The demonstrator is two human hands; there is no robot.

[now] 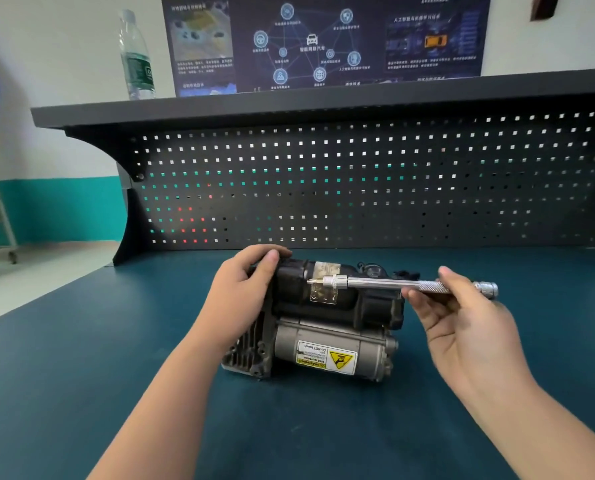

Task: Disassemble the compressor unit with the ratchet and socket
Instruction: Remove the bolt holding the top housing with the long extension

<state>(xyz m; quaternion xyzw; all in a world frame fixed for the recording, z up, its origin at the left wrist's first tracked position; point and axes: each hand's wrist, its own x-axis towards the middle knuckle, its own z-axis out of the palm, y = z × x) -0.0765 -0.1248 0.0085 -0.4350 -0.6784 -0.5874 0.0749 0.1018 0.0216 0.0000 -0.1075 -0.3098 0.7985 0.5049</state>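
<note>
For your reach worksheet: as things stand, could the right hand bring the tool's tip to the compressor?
Probably yes: the right hand holds the tool, whose tip already lies over the compressor, with nothing between them.

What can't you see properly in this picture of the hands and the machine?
Head view only:
- Left end of the compressor: covered by the left hand.
- Bolts on it: too small or hidden to pick out.
- Tool tip: whether it touches the compressor cannot be told.
- Small print on the warning label: too tiny.
- Right hand fingers: partly behind the tool.
</note>
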